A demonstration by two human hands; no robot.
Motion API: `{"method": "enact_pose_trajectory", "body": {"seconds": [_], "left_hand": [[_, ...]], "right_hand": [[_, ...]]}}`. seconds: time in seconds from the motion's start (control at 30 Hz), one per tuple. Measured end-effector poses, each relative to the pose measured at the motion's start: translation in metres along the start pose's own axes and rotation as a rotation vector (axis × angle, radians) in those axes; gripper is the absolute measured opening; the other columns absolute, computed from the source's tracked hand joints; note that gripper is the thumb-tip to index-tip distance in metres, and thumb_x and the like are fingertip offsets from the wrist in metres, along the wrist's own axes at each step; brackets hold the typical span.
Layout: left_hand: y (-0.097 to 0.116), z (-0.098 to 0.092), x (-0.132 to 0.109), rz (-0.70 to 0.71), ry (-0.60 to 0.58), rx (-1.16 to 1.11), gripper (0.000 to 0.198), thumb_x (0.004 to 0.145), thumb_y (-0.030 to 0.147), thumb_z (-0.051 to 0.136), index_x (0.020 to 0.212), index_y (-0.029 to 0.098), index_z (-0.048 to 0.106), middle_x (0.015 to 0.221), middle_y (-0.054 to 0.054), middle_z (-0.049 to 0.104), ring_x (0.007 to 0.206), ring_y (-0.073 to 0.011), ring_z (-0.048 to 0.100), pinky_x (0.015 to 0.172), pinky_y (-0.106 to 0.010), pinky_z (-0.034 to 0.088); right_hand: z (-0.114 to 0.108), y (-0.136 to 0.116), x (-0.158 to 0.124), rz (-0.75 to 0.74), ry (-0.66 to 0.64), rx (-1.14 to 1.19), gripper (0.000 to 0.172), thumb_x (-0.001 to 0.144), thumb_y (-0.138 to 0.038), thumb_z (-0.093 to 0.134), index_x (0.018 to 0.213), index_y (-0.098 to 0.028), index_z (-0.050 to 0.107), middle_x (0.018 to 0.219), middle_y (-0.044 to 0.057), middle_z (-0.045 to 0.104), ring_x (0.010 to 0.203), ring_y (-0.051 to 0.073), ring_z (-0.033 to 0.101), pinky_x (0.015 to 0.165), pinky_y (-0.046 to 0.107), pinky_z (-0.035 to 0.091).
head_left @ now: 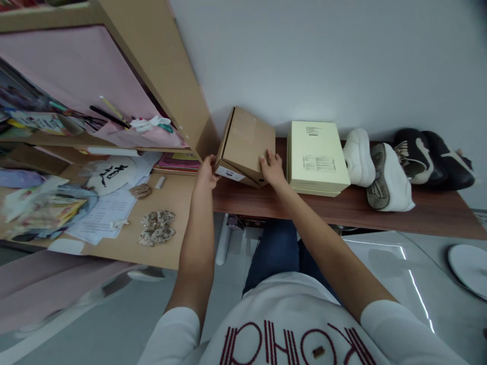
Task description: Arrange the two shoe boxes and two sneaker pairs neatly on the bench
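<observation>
A brown cardboard box [247, 142] with a white label stands tilted on the dark wooden shelf [342, 210], against the wall. My left hand [206, 172] grips its near left corner, fingers wrapped round the edge. Fingers of my right hand [271, 168] lie over the lid at the box's near right corner, thumb on the front. Right beside it lies a pale yellow box [316, 157] with printed labels.
A white shoe pair [375, 170] and a black shoe pair [429, 154] sit further right on the shelf. To the left is a cluttered light wood desk [167, 203] with papers, hair bows and a shelf unit. A white round object [470, 266] lies on the floor.
</observation>
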State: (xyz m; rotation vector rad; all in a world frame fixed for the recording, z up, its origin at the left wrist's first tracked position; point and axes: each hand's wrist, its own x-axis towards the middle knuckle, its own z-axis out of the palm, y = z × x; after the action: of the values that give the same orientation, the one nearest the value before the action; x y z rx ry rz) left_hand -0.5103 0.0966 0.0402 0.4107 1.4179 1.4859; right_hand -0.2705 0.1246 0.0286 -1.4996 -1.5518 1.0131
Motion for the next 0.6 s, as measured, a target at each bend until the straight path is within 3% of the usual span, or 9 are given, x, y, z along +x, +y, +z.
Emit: {"method": "enact_pose_trajectory", "body": {"seconds": [0.1,0.2,0.33,0.43,0.6], "left_hand": [[0.001,0.010,-0.011,0.009,-0.036,-0.083,0.022,0.086,0.038,0.064,0.102,0.023,0.068,0.105,-0.003,0.077,0.109,-0.0231,0.071,0.094,-0.039,0.056],[-0.001,0.022,-0.024,0.017,-0.147,-0.183,0.026,0.085,0.039,0.065,0.107,0.026,0.070,0.108,-0.003,0.077,0.113,-0.0237,0.070,0.094,-0.039,0.056],[-0.008,0.038,-0.038,0.060,-0.300,-0.303,0.045,0.092,0.054,0.052,0.119,0.023,0.070,0.124,-0.007,0.074,0.128,-0.0275,0.063,0.103,-0.043,0.053],[-0.018,0.051,-0.041,0.111,-0.352,-0.335,0.061,0.095,0.064,0.040,0.126,0.020,0.069,0.134,-0.009,0.070,0.136,-0.0284,0.057,0.111,-0.043,0.047],[-0.039,0.065,-0.041,0.084,-0.384,-0.281,0.057,0.097,0.060,0.042,0.128,0.021,0.068,0.133,-0.007,0.071,0.140,-0.0276,0.054,0.116,-0.044,0.042]], "right_hand": [[0.000,-0.006,-0.002,0.031,-0.026,-0.066,0.083,0.092,-0.074,0.039,0.157,-0.023,0.039,0.170,0.014,0.021,0.159,0.038,0.006,0.125,0.065,0.015],[-0.001,-0.011,-0.001,0.053,-0.043,-0.074,0.089,0.091,-0.079,0.033,0.160,-0.022,0.034,0.171,0.013,0.019,0.159,0.039,0.003,0.123,0.069,0.011],[-0.003,-0.019,0.001,0.021,-0.081,-0.009,0.098,0.090,-0.083,0.028,0.162,-0.017,0.029,0.170,0.014,0.023,0.159,0.037,0.006,0.126,0.065,0.008],[-0.008,-0.029,0.000,-0.016,-0.130,0.079,0.106,0.085,-0.089,0.028,0.163,-0.018,0.026,0.169,0.011,0.027,0.159,0.034,0.011,0.128,0.059,0.010],[-0.018,-0.040,-0.006,-0.087,-0.206,0.167,0.110,0.080,-0.093,0.036,0.163,-0.022,0.026,0.167,0.007,0.034,0.158,0.034,0.019,0.129,0.056,0.013]]}}
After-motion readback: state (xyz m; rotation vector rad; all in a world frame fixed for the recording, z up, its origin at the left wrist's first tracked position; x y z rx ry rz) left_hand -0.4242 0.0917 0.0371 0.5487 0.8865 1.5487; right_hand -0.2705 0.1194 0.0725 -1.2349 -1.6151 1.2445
